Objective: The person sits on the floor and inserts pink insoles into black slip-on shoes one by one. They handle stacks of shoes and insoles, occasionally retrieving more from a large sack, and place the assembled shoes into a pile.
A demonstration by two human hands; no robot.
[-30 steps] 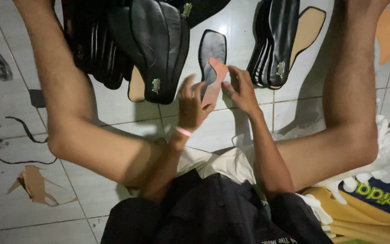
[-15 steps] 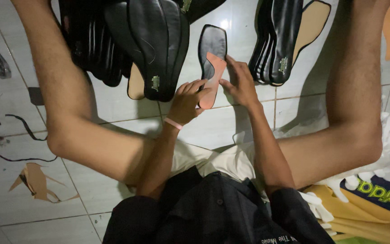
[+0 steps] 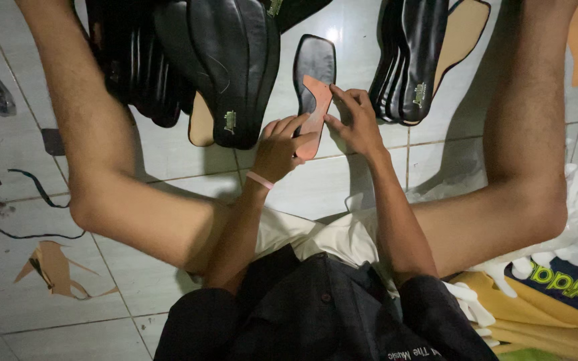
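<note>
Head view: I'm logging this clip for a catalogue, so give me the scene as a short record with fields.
setting: white tiled floor, person seated with legs spread
left hand: grips the lower end of the orange shank piece
right hand: fingers press on the piece's upper part
under the piece: black insole lying flat
left side: black insole pile
right side: upright insole stack
floor scraps: tan offcut

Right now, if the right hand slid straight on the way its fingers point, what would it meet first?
The right hand points up and left, fingertips on the pink insole piece over the black sole. Going on, it would probably cross that sole, then bare tile floor.
</note>
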